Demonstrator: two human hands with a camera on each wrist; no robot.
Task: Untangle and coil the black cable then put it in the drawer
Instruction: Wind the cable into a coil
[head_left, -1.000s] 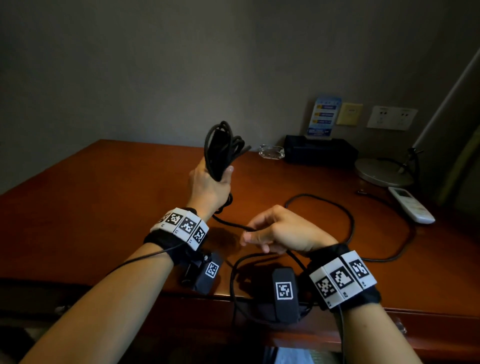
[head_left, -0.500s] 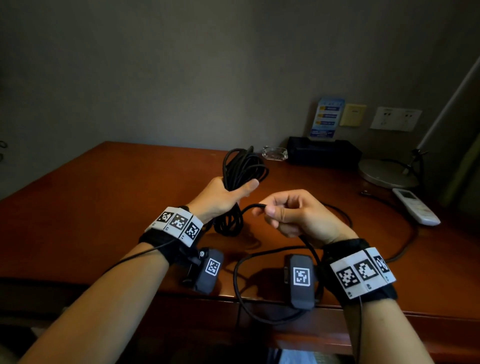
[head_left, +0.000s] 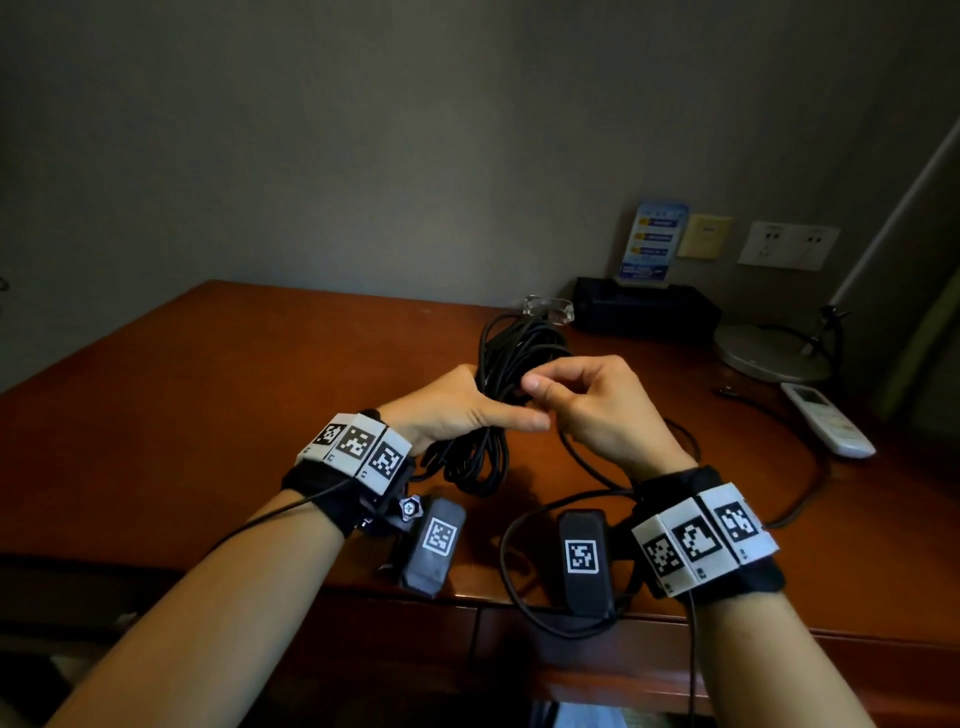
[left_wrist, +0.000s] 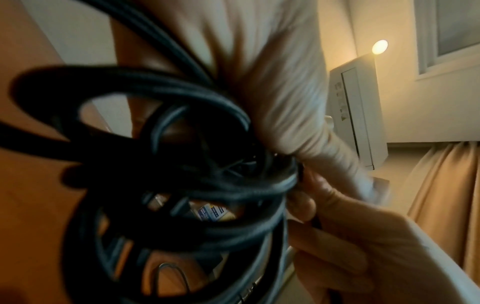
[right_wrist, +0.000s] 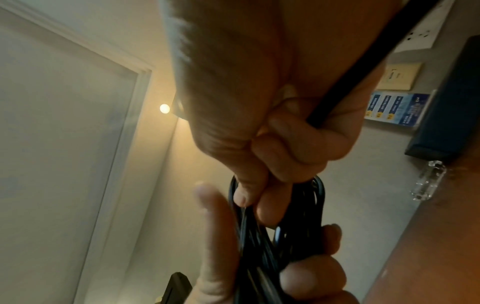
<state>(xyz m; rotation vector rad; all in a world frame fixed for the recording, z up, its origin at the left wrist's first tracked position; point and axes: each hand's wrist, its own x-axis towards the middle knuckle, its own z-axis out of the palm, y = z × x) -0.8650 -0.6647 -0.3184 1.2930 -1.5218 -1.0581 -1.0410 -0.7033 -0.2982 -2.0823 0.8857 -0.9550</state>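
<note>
head view: left hand grips a bundle of loops of the black cable above the wooden desk, fingers wrapped round the middle of the bundle, thumb laid along its near side. right hand is pressed up against it, fingers curled, pinching a strand at the bundle. a loose run of cable trails from the right hand down over the desk edge and loops back. a drawer front shows under the edge, closed as far as i can tell. white remote control, lamp base, glass ashtray sit toward the back right.

left wrist view: blurred. several loops of the black cable fan out below the palm, uneven in size; right hand fingertips touch the bundle's edge.

right wrist view: right hand fingers curl round one taut strand running back past the wrist; thumb and forefinger nip into the top of the bundle, left hand fingers closed round it below.

handling, my judgement: light, limp but springy; loops will likely splay if the grip slackens. best held across the bundle's waist, all loops gathered, while the free strand is fed with light tension. jacket looks smooth, so it may slide through the fingers. coiling unfinished.
</note>
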